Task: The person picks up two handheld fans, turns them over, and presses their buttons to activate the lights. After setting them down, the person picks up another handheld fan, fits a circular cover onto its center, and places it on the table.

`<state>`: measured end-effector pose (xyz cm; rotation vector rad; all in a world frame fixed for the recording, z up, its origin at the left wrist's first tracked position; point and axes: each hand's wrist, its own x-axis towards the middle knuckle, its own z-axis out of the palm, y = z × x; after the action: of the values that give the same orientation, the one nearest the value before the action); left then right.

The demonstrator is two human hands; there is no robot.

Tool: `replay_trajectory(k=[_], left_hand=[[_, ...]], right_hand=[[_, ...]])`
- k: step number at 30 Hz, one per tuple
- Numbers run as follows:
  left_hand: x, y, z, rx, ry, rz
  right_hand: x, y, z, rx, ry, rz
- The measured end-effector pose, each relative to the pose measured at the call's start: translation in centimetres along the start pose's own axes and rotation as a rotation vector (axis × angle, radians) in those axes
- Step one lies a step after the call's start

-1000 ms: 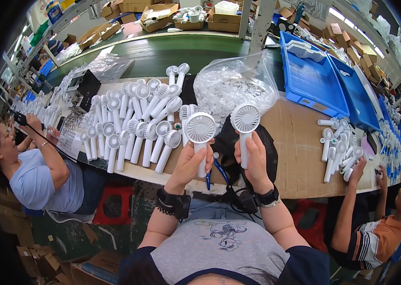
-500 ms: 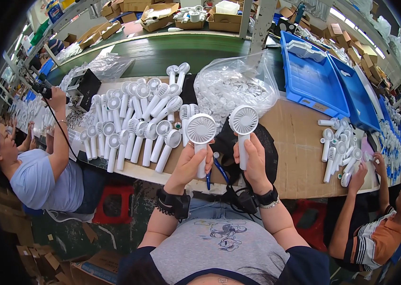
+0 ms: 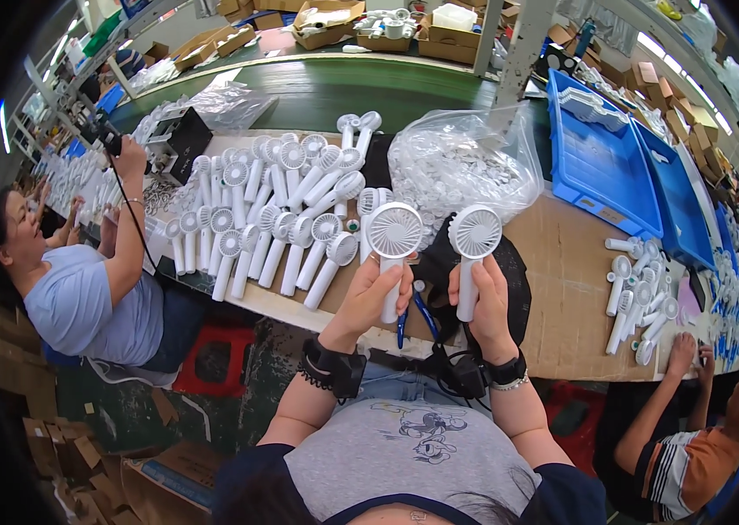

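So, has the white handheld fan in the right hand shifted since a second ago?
No. The white handheld fan stays beside the clear plastic bag.

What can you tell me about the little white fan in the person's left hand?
The handheld fan looks like glossy white plastic: a round head with a finely slotted grille over a straight, slim handle. It stands upright above the workbench, grille facing the camera. The left hand wraps around its handle. A matching fan is held beside it, apart. Whether its blades turn cannot be told.
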<state>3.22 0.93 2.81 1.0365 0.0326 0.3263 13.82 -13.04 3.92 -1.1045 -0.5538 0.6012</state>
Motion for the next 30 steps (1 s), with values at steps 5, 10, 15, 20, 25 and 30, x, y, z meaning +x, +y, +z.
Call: replay_trajectory(k=[5, 10, 15, 20, 25, 30], left_hand=[[-0.3, 0.4, 0.0, -0.002, 0.030, -0.028], [-0.5, 0.4, -0.1, -0.003, 0.061, -0.027], [-0.6, 0.2, -0.1, -0.027, 0.050, -0.012], [-0.8, 0.1, -0.2, -0.007, 0.043, -0.005], [-1.3, 0.4, -0.1, 0.007, 0.047, -0.003], [-1.9, 0.3, 0.4, 0.005, 0.049, -0.005]], right_hand=[[0.1, 0.2, -0.2, -0.024, 0.006, -0.005], [0.0, 0.4, 0.2, -0.005, 0.017, -0.006], [-0.1, 0.5, 0.1, -0.009, 0.009, -0.011], [-0.4, 0.6, 0.1, -0.025, 0.003, -0.026], [-0.7, 0.7, 0.0, 0.027, -0.046, -0.039], [-1.2, 0.7, 0.3, -0.014, -0.030, -0.052]])
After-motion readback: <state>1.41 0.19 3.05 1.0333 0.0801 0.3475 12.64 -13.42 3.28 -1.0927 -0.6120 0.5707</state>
